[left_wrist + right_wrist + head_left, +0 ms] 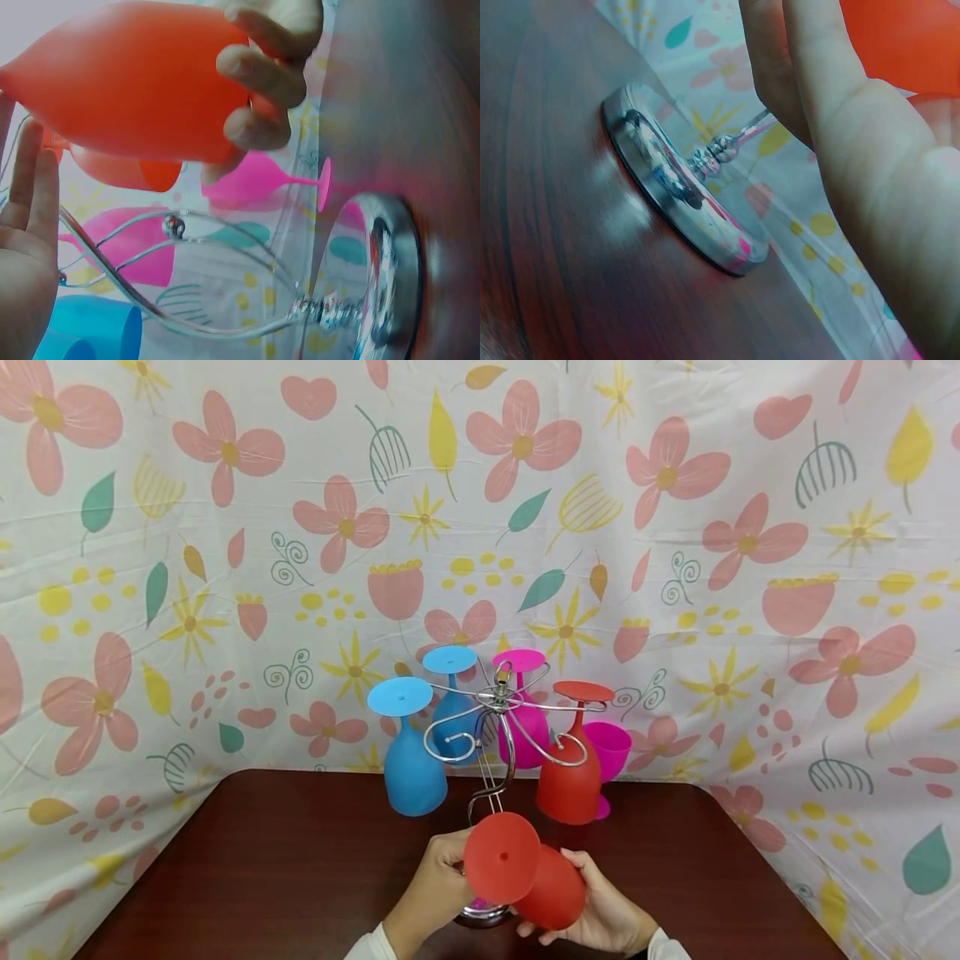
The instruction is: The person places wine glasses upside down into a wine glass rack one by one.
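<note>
Both hands hold a red plastic goblet (555, 893), tilted in front of the rack with its round foot toward the head camera. My left hand (438, 885) pinches it by the stem near the foot; the foot partly hides those fingers. My right hand (603, 910) grips the bowl near its rim, its fingers curled over the edge in the left wrist view. Just behind stands a chrome goblet rack (510, 752) with curled wire arms and a round base (682, 184). Upside down on it hang two blue goblets (416, 772), a pink goblet (525, 735) and another red goblet (570, 785).
Another pink goblet (609, 752) stands upright on the dark wooden table (300, 860), behind the hanging red one at the right. A flower-patterned cloth (225, 552) hangs behind and beside the table.
</note>
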`<state>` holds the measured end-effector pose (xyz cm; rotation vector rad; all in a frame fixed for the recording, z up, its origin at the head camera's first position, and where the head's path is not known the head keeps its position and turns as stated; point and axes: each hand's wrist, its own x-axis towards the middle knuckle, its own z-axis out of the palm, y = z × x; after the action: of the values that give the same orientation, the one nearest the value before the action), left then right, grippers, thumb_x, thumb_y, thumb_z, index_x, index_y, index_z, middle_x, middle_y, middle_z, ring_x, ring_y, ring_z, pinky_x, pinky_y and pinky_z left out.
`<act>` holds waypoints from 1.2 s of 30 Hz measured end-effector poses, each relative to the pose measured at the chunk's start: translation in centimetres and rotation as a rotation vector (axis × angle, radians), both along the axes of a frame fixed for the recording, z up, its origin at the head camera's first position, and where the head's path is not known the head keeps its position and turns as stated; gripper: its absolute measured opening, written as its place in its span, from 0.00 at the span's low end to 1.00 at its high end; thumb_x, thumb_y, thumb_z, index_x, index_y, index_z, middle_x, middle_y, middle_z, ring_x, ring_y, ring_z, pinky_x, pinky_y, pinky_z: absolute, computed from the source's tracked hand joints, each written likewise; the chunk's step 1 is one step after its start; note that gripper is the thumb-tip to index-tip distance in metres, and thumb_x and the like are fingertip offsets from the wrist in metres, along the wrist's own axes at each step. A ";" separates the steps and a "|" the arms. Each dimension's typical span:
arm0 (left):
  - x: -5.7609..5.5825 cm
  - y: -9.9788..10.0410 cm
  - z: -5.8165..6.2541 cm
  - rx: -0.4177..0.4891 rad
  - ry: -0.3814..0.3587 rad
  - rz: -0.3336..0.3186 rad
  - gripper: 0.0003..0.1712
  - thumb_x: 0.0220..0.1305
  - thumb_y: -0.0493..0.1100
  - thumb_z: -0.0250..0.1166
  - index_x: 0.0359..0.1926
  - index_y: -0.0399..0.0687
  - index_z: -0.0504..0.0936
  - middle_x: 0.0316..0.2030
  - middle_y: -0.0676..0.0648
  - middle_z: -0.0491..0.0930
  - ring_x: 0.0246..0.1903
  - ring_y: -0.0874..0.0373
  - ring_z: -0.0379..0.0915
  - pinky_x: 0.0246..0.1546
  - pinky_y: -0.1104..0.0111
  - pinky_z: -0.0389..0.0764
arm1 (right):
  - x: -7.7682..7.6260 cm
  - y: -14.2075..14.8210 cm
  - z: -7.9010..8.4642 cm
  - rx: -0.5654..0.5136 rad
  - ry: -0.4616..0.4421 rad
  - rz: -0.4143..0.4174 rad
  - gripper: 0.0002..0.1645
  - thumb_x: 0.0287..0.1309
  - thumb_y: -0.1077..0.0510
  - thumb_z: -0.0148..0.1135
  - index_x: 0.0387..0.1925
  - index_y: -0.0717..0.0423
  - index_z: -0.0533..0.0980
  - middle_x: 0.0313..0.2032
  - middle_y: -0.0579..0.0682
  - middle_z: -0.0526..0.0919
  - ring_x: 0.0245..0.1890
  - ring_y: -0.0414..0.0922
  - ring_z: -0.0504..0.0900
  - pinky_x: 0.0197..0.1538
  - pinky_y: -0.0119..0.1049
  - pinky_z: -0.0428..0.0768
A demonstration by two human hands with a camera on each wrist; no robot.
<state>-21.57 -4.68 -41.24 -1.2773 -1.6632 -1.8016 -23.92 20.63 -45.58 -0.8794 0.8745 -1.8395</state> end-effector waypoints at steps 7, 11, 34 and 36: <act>0.2 0.3 0.2 0.018 0.017 -0.020 0.11 0.63 0.25 0.65 0.42 0.41 0.86 0.26 0.47 0.77 0.28 0.60 0.65 0.25 0.68 0.74 | 0.3 -0.6 -0.1 0.008 -0.020 0.006 0.50 0.70 0.39 0.01 0.72 0.51 0.64 0.62 0.57 0.74 0.59 0.52 0.76 0.60 0.39 0.74; 0.2 0.4 0.3 0.013 0.040 0.001 0.10 0.63 0.26 0.65 0.39 0.44 0.85 0.22 0.50 0.69 0.26 0.60 0.61 0.23 0.70 0.69 | 0.4 -0.9 -0.3 0.003 -0.005 0.006 0.49 0.70 0.39 0.02 0.72 0.52 0.64 0.64 0.57 0.73 0.60 0.52 0.76 0.61 0.40 0.73; 0.1 -1.7 1.7 -0.024 -0.012 0.089 0.26 0.59 0.23 0.67 0.58 0.42 0.82 0.46 0.43 0.84 0.43 0.52 0.79 0.38 0.57 0.85 | -1.3 -4.6 -0.4 0.771 0.861 -1.047 0.29 0.67 0.45 0.63 0.63 0.54 0.74 0.54 0.48 0.81 0.55 0.47 0.78 0.57 0.51 0.76; 0.2 -1.7 1.9 -0.019 -0.012 0.082 0.26 0.60 0.24 0.67 0.59 0.42 0.82 0.48 0.43 0.83 0.45 0.50 0.79 0.39 0.56 0.85 | -1.3 -4.9 -0.1 0.738 0.882 -1.052 0.28 0.66 0.47 0.65 0.63 0.53 0.74 0.57 0.47 0.80 0.58 0.47 0.75 0.59 0.54 0.73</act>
<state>-21.41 -6.39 -39.33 -1.1902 -1.7171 -1.7536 -25.26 15.69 -45.68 -0.7574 2.7522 -1.5681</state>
